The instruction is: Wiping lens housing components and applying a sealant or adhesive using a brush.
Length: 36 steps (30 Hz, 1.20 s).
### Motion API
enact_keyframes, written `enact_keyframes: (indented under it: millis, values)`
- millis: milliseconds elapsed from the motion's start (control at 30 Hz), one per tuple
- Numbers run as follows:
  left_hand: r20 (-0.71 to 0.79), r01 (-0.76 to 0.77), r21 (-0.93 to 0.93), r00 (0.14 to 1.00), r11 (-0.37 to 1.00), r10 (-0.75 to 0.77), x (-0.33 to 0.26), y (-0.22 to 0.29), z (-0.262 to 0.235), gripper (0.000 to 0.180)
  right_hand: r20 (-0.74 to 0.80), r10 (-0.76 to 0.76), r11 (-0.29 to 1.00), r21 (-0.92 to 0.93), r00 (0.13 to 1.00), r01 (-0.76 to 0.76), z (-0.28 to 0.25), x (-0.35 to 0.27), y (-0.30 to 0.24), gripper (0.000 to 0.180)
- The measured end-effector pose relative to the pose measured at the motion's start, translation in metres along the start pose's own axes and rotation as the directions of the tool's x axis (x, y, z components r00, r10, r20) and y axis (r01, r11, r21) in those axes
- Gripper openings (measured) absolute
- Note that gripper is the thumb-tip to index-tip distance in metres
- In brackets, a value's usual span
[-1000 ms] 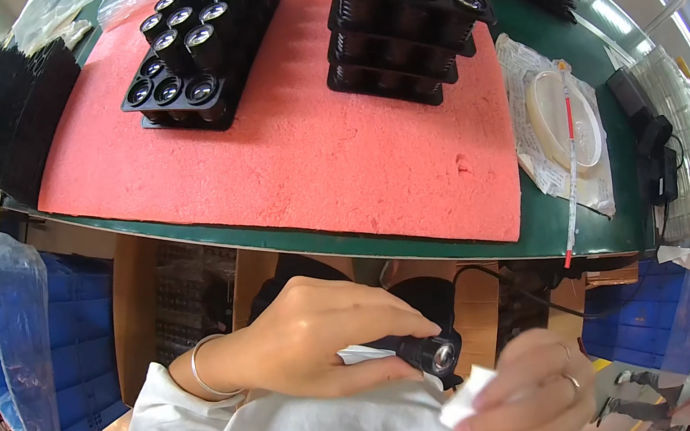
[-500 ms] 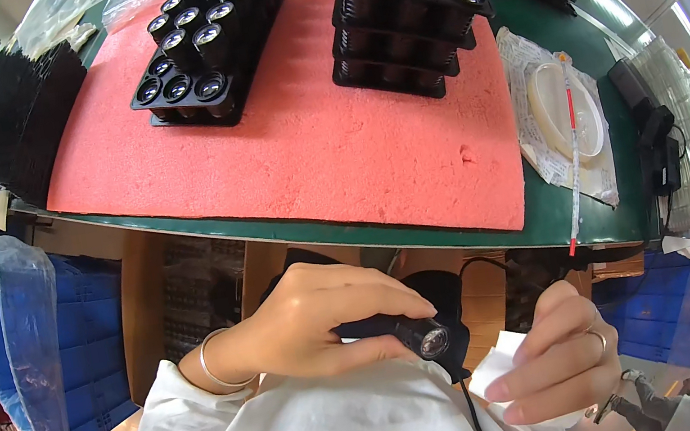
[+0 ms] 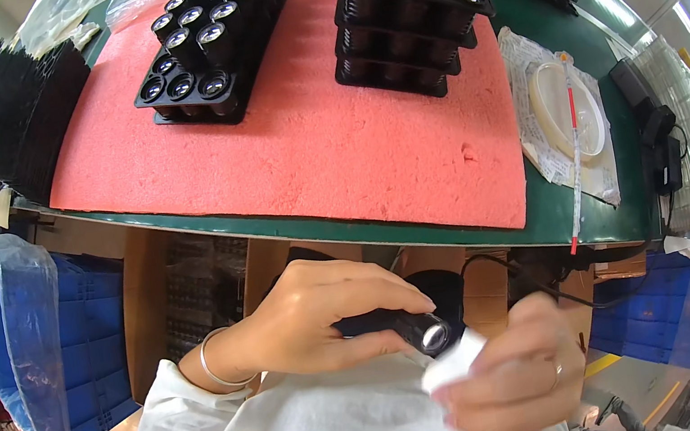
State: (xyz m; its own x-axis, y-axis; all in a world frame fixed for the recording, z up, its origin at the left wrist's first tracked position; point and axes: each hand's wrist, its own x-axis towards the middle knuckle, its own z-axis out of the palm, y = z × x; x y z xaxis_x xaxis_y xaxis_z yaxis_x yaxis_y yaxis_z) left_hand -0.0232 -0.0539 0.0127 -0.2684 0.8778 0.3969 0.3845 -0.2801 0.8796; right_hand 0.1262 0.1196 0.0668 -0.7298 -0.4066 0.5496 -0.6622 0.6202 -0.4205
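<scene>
Left grip (image 3: 318, 316) clasps a black cylinder (image 3: 405, 324), long axis left-to-right, shiny lens (image 3: 435, 336) aimed right and near; right grip (image 3: 513, 374) pinches a blurred white scrap (image 3: 454, 363)!

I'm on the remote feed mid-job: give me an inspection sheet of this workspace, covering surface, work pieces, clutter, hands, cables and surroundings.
Surface: pink foam mat on a green table.
Work pieces: black cylinder with a shiny round end; white sheet close to that end, contact unclear; black tray bearing upright cylinders; black tray stack to its right.
Clutter: round dish and red-and-white strip right of the mat.
Left hand: grips the cylinder, below the table's front edge.
Right hand: pinches the sheet; blurred.
Cables: black cable below the table's right part.
Surroundings: blue bins and cardboard box at lower left.
</scene>
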Motion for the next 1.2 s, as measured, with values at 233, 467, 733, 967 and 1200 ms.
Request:
enact_keyframes:
  millis: [233, 467, 733, 967, 1200]
  values:
    - [-0.043, 0.022, -0.024, 0.999, 0.999, -0.023, 0.001, 0.003, -0.009, 0.025, -0.203, 0.066, 0.984, 0.174, 0.977, -0.03, -0.001, -0.011, 0.003, 0.005]
    - [-0.373, 0.038, 0.203, 0.927, 0.978, 0.042, -0.005, 0.021, -0.055, 0.039, -0.576, 0.276, 0.908, -0.107, 0.769, -0.405, 0.018, -0.007, 0.041, 0.02]
    - [-0.704, 0.171, 0.408, 0.684, 0.897, 0.19, 0.016, 0.019, -0.147, 0.027, -0.62, 0.304, 0.909, -0.039, 0.724, -0.415, 0.027, -0.007, 0.06, 0.019]
    - [-0.572, 0.418, 0.602, 0.82, 0.68, 0.003, 0.07, 0.022, -0.193, 0.031, -0.605, 0.352, 0.901, 0.01, 0.714, -0.435, 0.026, -0.009, 0.064, 0.022]
    - [-0.473, 0.484, 0.614, 0.858, 0.624, -0.2, 0.097, 0.007, -0.219, 0.035, -0.626, 0.351, 0.901, 0.022, 0.697, -0.433, 0.025, -0.01, 0.063, 0.024]
